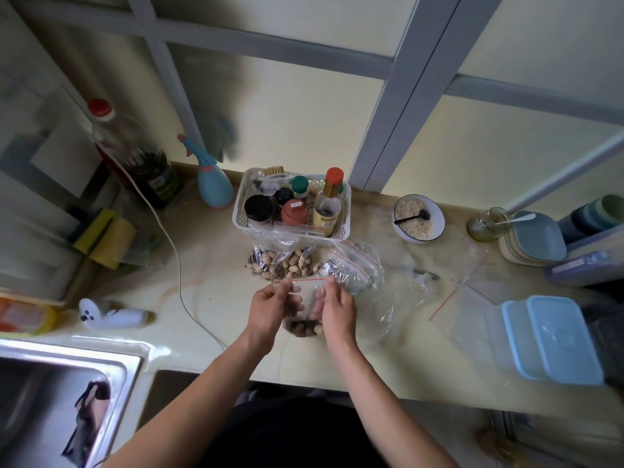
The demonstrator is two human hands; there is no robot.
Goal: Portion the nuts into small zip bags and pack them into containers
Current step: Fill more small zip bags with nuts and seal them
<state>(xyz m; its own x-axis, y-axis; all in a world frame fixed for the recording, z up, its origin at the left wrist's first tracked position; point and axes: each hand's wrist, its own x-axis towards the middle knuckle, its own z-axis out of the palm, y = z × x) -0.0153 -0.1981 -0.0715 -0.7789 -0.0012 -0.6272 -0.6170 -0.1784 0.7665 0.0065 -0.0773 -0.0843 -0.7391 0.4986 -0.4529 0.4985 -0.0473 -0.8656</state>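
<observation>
Both hands hold a small zip bag above the bench.
Left hand [270,307] and right hand [332,307] pinch the zip bag [302,312] at its red-lined mouth; it hangs upright, mouth away, nuts [303,327] at the bottom.
</observation>
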